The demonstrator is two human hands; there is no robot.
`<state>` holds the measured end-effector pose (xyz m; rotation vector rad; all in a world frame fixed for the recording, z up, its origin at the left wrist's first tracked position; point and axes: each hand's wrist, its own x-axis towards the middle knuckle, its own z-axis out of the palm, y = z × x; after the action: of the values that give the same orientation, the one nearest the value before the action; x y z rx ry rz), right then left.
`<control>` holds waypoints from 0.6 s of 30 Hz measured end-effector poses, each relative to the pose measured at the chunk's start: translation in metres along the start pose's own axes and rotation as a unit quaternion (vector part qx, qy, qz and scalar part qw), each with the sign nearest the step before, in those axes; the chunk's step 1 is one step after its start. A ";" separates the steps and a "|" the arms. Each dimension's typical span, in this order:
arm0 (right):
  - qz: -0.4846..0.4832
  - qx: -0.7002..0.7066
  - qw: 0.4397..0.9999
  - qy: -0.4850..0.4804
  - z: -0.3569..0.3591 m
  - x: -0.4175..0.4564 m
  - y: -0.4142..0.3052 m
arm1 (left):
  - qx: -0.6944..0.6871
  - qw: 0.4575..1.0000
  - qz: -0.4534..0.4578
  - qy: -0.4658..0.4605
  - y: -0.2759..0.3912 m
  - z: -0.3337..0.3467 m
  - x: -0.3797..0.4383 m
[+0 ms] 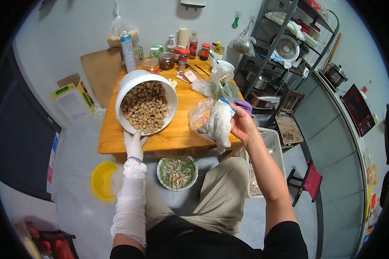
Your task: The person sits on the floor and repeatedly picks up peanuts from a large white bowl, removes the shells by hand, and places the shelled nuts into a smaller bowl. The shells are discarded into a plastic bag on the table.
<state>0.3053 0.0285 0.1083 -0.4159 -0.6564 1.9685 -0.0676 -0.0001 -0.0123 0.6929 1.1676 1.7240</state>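
Note:
My left hand (134, 144) wears a white knit glove and a white sleeve cover. It grips the near lower rim of a white plastic bucket (173, 103), thumb over the edge. The bucket tilts towards me on the wooden table (184, 128), and unshelled peanuts (146, 106) fill much of it. Bare, my right hand (244, 125) pinches a limp white knit glove (218, 124) near its blue cuff at the table's right front. Partly hidden behind that glove is a clear plastic bag (196, 111) with pinkish kernels.
Below the table edge stands a white basin (159, 176) of shells and green stems, with a yellow basin (100, 181) to the left. A white plastic crate (274, 142) is by my right knee. Jars (167, 61) and a spray can (128, 51) line the table's back.

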 end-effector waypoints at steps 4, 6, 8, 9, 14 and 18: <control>-0.024 -0.099 0.993 0.053 0.014 -0.015 0.027 | 0.044 0.999 -0.028 0.015 0.007 -0.019 -0.010; -0.044 -0.165 0.983 0.067 0.041 -0.028 0.045 | 0.102 0.989 0.009 0.110 -0.003 -0.033 -0.020; -0.085 -0.295 0.946 0.105 0.028 -0.041 0.056 | 0.148 0.979 0.022 0.138 0.011 0.007 -0.066; -0.113 -0.359 0.917 0.131 0.032 -0.045 0.069 | 0.078 0.996 -0.002 0.031 0.023 0.023 -0.092; -0.152 -0.485 0.860 0.034 0.049 -0.067 0.139 | 0.105 0.963 -0.082 -0.233 0.051 0.071 -0.169; -0.289 -0.540 0.789 0.047 0.069 -0.092 0.141 | 0.130 0.958 -0.088 -0.240 0.057 0.069 -0.175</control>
<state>0.2108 -0.1243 0.0785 -0.8549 -1.6083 0.8163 0.0426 -0.1381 0.0742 1.0649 1.0765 1.1712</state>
